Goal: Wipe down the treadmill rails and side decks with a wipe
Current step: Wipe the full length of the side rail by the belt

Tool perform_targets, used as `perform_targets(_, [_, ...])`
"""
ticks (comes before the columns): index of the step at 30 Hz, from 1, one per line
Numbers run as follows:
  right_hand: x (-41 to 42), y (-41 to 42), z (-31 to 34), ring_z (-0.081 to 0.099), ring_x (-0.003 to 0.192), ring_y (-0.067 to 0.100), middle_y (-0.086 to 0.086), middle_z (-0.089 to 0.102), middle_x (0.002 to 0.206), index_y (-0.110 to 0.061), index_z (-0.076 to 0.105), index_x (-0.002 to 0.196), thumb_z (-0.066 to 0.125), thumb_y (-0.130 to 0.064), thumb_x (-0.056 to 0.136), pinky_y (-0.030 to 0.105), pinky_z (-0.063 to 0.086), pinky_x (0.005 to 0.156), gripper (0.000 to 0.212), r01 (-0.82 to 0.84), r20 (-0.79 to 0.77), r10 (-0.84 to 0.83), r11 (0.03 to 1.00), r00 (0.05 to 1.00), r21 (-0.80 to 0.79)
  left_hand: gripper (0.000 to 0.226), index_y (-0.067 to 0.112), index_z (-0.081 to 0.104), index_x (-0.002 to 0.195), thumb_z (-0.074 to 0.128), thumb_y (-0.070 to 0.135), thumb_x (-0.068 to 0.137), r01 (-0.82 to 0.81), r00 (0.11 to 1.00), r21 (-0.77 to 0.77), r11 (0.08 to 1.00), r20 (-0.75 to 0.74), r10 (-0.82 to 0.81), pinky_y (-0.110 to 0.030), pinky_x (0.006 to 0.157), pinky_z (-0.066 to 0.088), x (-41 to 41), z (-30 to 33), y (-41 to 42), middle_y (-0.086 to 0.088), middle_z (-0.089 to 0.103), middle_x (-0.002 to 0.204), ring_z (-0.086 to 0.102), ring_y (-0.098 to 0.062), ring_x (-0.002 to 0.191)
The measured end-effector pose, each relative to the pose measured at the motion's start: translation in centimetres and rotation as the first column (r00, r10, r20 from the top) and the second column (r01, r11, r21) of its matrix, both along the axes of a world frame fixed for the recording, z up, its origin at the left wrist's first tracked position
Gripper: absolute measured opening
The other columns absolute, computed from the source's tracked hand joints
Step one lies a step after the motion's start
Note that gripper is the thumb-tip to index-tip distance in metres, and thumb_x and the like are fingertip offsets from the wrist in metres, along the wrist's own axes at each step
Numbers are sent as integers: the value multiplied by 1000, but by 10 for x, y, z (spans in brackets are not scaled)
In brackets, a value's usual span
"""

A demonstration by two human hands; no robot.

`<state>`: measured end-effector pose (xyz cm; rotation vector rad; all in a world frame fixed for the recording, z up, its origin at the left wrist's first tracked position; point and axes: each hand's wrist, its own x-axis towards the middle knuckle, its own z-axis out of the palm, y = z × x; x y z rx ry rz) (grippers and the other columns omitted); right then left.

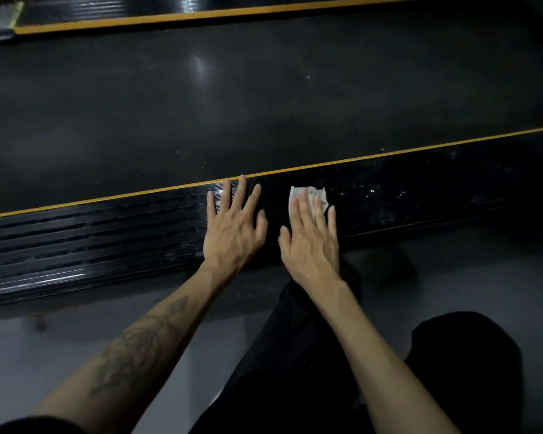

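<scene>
The near side deck (107,239) of the treadmill is a black ribbed strip with a yellow line along its inner edge. My right hand (312,236) lies flat on it with straight fingers and presses a crumpled white wipe (308,194) against the deck. The wipe shows past the fingertips. My left hand (234,223) rests flat on the deck just left of it, fingers spread, holding nothing. White specks dot the deck to the right of the wipe.
The wide black belt (264,98) runs beyond the deck. The far side deck (201,7) with its yellow edge lies at the top. Grey floor (44,346) and my legs in black trousers (295,371) fill the foreground.
</scene>
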<state>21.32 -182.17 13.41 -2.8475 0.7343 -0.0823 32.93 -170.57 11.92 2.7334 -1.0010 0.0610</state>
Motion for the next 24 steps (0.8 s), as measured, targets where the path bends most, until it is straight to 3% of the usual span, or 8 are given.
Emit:
perform_targets(4, [13, -13, 4, 10, 159, 24, 2, 15, 172, -16, 20, 164, 7, -43, 97, 51, 0, 127, 74, -88, -19, 88, 996, 996, 19, 63, 26, 31, 161, 24, 47, 102, 5, 1000, -9, 1000, -20, -5, -55, 127, 7, -1, 0, 0, -4, 16, 172, 6, -25, 159])
perform_targets(7, [6, -20, 3, 4, 160, 21, 1, 8, 172, -15, 12, 165, 4, -43, 96, 51, -3, 127, 75, -22, -24, 21, 1000, 999, -13, 62, 27, 32, 161, 24, 47, 102, 11, 1000, -12, 1000, -7, -12, -55, 127, 8, -1, 1, 0, -4, 18, 171, 7, -25, 159])
perform_targets(10, [-5, -2, -2, 9, 159, 25, 8, 14, 171, -8, 17, 164, 15, -43, 97, 51, 4, 128, 75, 43, -8, -43, 999, 999, -20, 62, 26, 34, 160, 22, 44, 102, 33, 999, -10, 999, 0, -33, -56, 126, 10, -2, 1, -1, -5, 22, 170, 11, -28, 159])
perform_targets(12, [-3, 2, -4, 17, 158, 27, 8, 21, 170, -10, 26, 162, 22, -42, 97, 53, 9, 127, 73, -26, 6, 25, 1000, 1000, 11, 62, 25, 35, 160, 19, 43, 102, 56, 998, -5, 998, 5, -56, -56, 126, 11, -1, 2, 0, -6, 22, 170, 12, -28, 159])
perform_targets(16, [4, -25, 1, 16, 158, 21, 1, 19, 171, -18, 26, 163, 12, -43, 98, 57, 5, 127, 71, -151, -39, 150, 988, 988, -41, 62, 25, 36, 159, 19, 43, 102, 64, 998, -10, 998, 3, -64, -55, 126, 12, -2, 3, 1, -5, 23, 170, 14, -29, 158])
perform_targets(20, [-12, -20, -2, 9, 159, 22, 4, 11, 171, -13, 17, 164, 12, -46, 99, 53, 0, 128, 74, -28, -1, 28, 999, 1000, -34, 64, 25, 38, 158, 19, 43, 100, 57, 998, -13, 998, -31, -57, -56, 126, 11, -1, 5, -2, -5, 25, 169, 14, -30, 158])
perform_targets(24, [-9, 8, -7, 24, 156, 29, 11, 30, 167, -7, 34, 159, 29, -44, 97, 55, 11, 127, 73, -59, 54, 60, 998, 997, -10, 57, 24, 39, 158, 30, 40, 103, 39, 997, -8, 999, -67, -39, -57, 125, 10, 2, 4, -5, -6, 26, 169, 13, -30, 158])
